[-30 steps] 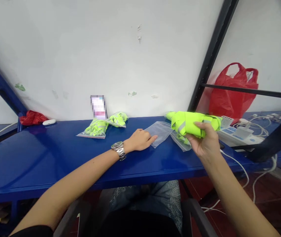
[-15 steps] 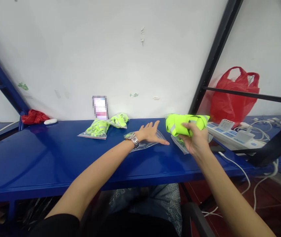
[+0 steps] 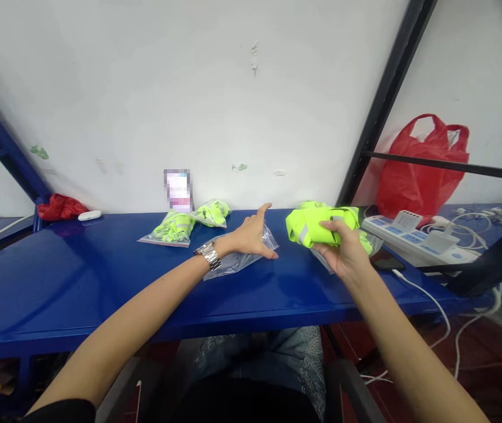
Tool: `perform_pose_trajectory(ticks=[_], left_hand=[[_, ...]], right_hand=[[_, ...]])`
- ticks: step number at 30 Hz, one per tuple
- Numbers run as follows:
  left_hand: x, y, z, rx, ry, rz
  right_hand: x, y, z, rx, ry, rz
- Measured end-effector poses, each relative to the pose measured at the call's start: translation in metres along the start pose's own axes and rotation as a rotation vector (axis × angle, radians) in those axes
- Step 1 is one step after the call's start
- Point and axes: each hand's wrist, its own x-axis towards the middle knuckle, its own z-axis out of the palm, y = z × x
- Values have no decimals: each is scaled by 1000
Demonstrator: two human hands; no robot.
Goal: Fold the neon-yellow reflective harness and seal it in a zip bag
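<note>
In the head view, my right hand [image 3: 345, 249] grips a bundled neon-yellow reflective vest [image 3: 314, 228] with grey strips, its thumb on top and fingers underneath. My left hand [image 3: 246, 238], with a metal watch on its wrist, has thumb and fingers spread apart. Under it a clear plastic bag [image 3: 235, 265] lies flat on the blue table [image 3: 101, 282]; whether the palm presses on it I cannot tell. Behind and below the held vest, partly hidden, is more yellow material with clear plastic [image 3: 371, 241].
Two clear bags with yellow contents, one nearer [image 3: 174, 229] and one farther [image 3: 212, 213], lie before an upright phone [image 3: 178, 191]. Right: a dark phone [image 3: 387, 261] with a white cable, a power strip [image 3: 422, 238], a black post and a red plastic bag [image 3: 418, 170].
My left hand has moved left, and the clear bag under it has shifted left too. My right hand has carried the vest slightly left.
</note>
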Motion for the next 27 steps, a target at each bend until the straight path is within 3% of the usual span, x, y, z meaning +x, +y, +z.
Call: perform_pose_trajectory(ticks=[6, 14, 21, 27], left_hand=[[-33, 13, -12, 77, 185, 166], [-43, 30, -12, 169, 301, 351], [-43, 32, -2, 170, 383, 338], [-42, 30, 2, 167, 393, 332]], right_hand=[[-12, 1, 19, 3, -191, 154], [-21, 5, 39, -149, -375, 181], [-21, 11, 52, -195, -423, 119], [-18, 17, 49, -240, -489, 77]])
